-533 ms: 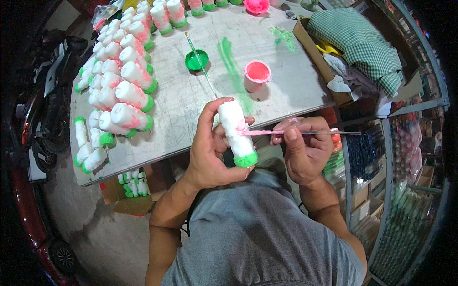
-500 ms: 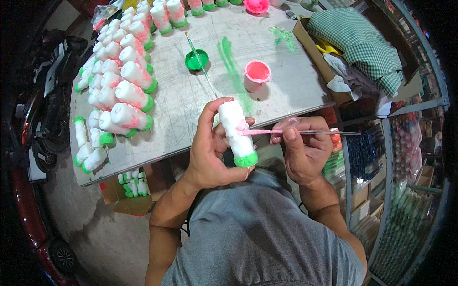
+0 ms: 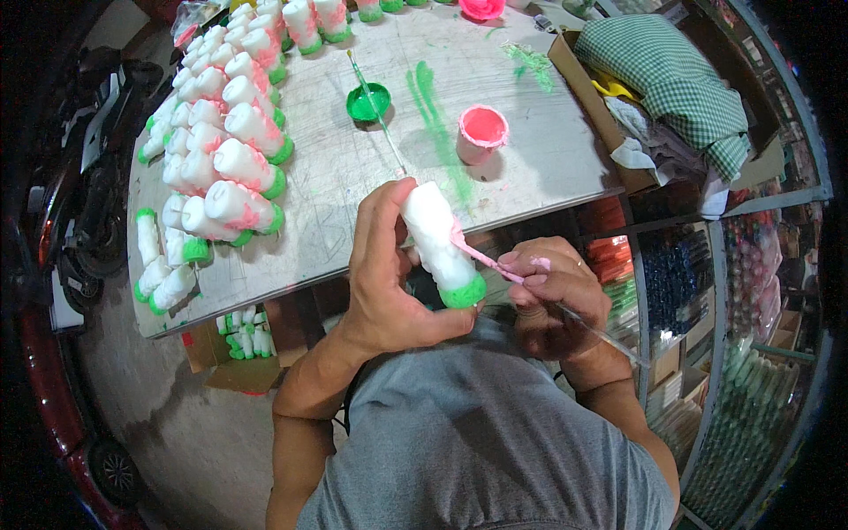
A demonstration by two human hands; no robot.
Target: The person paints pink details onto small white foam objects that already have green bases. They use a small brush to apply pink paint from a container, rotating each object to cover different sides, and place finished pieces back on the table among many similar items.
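Between the thumb and fingers of my left hand (image 3: 384, 283) is a white candle (image 3: 433, 231), tilted, with a green base at its lower end. My right hand (image 3: 561, 296) pinches a paintbrush (image 3: 481, 256) whose pink-coated tip touches the right side of the candle. Some pink paint marks my right fingers. Beyond my hands, a white-rimmed cup of pink paint (image 3: 482, 132) stands on the table. To its left, a second brush (image 3: 378, 115) lies across a small green paint dish (image 3: 367, 103).
Rows of white candles with pink patches and green bases (image 3: 238, 163) fill the left of the worktable (image 3: 309, 168). A cardboard box (image 3: 587, 110) with checked cloth sits at the right. Below are an open carton (image 3: 238, 375) and shelves of packaged goods (image 3: 751, 424).
The brush in my right hand has swung so its handle points lower right, and my right fingers have curled closer. The candle is tilted slightly more.
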